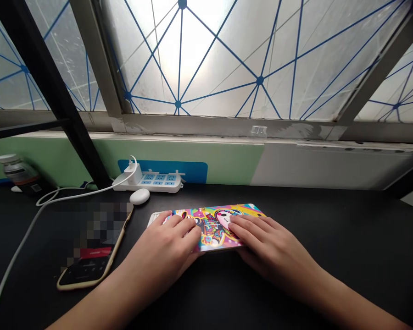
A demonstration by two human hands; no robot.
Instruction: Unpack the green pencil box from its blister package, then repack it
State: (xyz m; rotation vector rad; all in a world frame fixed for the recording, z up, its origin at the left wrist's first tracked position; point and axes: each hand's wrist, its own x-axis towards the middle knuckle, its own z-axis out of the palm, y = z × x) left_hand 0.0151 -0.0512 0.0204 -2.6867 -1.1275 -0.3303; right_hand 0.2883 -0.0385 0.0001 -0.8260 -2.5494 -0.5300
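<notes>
A flat, rectangular item (213, 236) with a bright cartoon print in pink, yellow and blue is held between my two hands, low over the black table. Whether it is a book or a thin box I cannot tell. Over its left end curl the fingers of my left hand (175, 238). My right hand (265, 238) lays its fingers across the right part of the print, beside a white cartoon face, with the thumb side below the near edge. Parts of both ends are hidden under the hands.
Left of my left arm lies a phone (92, 266) in a pale case. Behind it are a small white oval case (139, 196) and a white power strip (161, 181) with a plugged-in charger and cable (20, 247). A bottle (20, 172) stands at the far left, near a black post (62, 101).
</notes>
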